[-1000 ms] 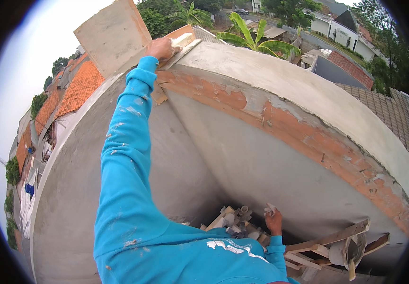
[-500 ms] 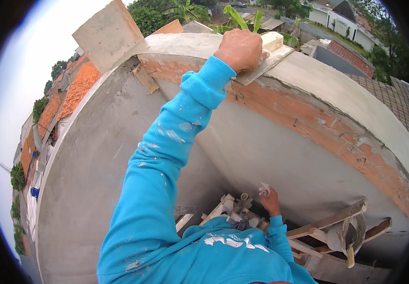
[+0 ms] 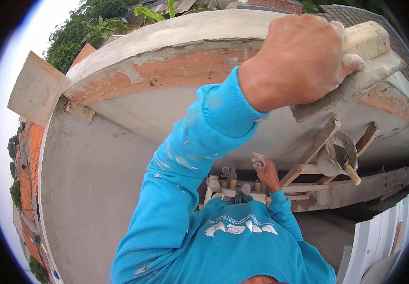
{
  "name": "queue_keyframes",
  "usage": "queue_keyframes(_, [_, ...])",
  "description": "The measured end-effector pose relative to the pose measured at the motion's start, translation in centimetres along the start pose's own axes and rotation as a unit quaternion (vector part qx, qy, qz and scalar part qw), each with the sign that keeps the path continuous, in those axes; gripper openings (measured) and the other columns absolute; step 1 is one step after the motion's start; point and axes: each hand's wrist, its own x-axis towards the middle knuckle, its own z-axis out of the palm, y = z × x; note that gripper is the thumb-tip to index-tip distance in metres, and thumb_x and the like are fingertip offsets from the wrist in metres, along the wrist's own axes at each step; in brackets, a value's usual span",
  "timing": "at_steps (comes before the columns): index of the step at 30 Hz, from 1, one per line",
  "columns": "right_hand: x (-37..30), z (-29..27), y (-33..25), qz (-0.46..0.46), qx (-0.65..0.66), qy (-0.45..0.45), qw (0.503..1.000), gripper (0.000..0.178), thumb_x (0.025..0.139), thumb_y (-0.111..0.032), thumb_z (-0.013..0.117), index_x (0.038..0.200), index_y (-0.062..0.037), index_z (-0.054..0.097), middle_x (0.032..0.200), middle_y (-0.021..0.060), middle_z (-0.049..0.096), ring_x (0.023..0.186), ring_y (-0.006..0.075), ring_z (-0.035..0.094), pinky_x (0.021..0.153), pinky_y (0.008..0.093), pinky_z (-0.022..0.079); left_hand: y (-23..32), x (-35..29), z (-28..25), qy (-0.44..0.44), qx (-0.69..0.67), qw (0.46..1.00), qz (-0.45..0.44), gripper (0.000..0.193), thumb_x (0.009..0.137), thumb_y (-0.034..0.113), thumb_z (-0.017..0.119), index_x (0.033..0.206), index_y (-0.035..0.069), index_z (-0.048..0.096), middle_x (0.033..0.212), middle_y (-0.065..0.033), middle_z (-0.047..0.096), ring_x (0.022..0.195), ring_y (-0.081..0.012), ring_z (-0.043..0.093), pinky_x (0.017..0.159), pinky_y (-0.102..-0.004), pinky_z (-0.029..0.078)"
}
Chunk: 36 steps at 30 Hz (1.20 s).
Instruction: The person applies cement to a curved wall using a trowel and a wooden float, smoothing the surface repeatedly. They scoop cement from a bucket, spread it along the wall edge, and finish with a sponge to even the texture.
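My left hand (image 3: 303, 61) is closed round the wooden handle of a plastering float (image 3: 370, 73), high in front of me at the wall's curved top. The float's flat grey blade is tilted, and its far part overlaps the wall rim; I cannot tell whether it touches. Under it, a pale rendered band (image 3: 176, 35) tops a strip of bare orange brick (image 3: 166, 71). Lower down, beside my chest, my right hand (image 3: 267, 174) has curled fingers smeared with pale mortar. Whatever those fingers may hold is too small to name.
A grey bucket (image 3: 329, 158) with a wooden-handled tool (image 3: 352, 174) sits among wooden struts (image 3: 311, 149) at right. A square board (image 3: 36, 87) stands at the wall's left corner. Corrugated metal sheets (image 3: 379, 236) lie lower right. Tiled roofs and trees are beyond the wall.
My left hand and the float have swept right along the wall top and now appear larger and closer. The view has turned right, bringing the metal sheets into sight. My right hand stays low.
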Motion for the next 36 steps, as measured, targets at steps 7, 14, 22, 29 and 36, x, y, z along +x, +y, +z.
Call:
queue_keyframes(7, [-4.6, -5.3, -2.9, 0.069, 0.066, 0.076, 0.993, 0.042, 0.093, -0.012, 0.052, 0.134, -0.0051, 0.056, 0.108, 0.0116, 0.067, 0.092, 0.0182, 0.065, 0.084, 0.0321, 0.052, -1.2, -14.8, 0.3, -0.103, -0.343, 0.876, -0.324, 0.048, 0.095, 0.031, 0.062, 0.127, -0.003, 0.059, 0.106, -0.0111, 0.07, 0.092, -0.0182, 0.065, 0.081, -0.0329, 0.052])
queue_keyframes(14, [-2.4, -3.5, -9.8, 0.017, 0.321, -0.027, 0.947, 0.055, 0.096, -0.039, 0.061, 0.135, 0.0002, 0.054, 0.117, 0.0131, 0.064, 0.106, 0.0214, 0.063, 0.093, 0.0352, 0.051, -2.7, -33.1, 6.4, 0.044, -0.612, 0.597, -0.516, 0.045, 0.096, 0.03, 0.062, 0.126, -0.002, 0.058, 0.111, -0.01, 0.067, 0.1, -0.0174, 0.064, 0.086, -0.0313, 0.052])
queue_keyframes(22, [1.4, 1.1, -12.7, 0.029, 0.559, -0.265, 0.785, 0.067, 0.093, -0.034, 0.058, 0.145, 0.0026, 0.037, 0.144, 0.0133, 0.048, 0.132, 0.0259, 0.046, 0.11, 0.0435, 0.036, 0.5, -37.7, 6.2, 0.106, -0.67, 0.493, -0.544, 0.046, 0.096, 0.031, 0.061, 0.128, -0.002, 0.057, 0.113, -0.0113, 0.066, 0.101, -0.0187, 0.064, 0.086, -0.0326, 0.053])
queue_keyframes(29, [1.2, 4.0, -11.9, 0.09, 0.588, -0.293, 0.748, 0.066, 0.09, -0.035, 0.065, 0.142, -0.0008, 0.043, 0.139, 0.014, 0.051, 0.129, 0.0262, 0.049, 0.108, 0.0432, 0.039, 1.0, -39.2, 6.2, 0.087, -0.67, 0.488, -0.553, 0.047, 0.097, 0.032, 0.061, 0.129, -0.002, 0.056, 0.114, -0.0125, 0.065, 0.102, -0.0198, 0.064, 0.085, -0.0336, 0.054])
queue_keyframes(36, [-1.3, 0.4, -10.2, 0.089, 0.614, -0.156, 0.769, 0.057, 0.092, -0.037, 0.062, 0.136, -0.0019, 0.049, 0.129, 0.0153, 0.059, 0.114, 0.0259, 0.061, 0.095, 0.042, 0.052, 1.0, -37.9, 6.8, 0.002, -0.633, 0.541, -0.554, 0.048, 0.098, 0.032, 0.06, 0.131, -0.002, 0.055, 0.116, -0.0137, 0.065, 0.102, -0.0209, 0.064, 0.085, -0.0347, 0.055])
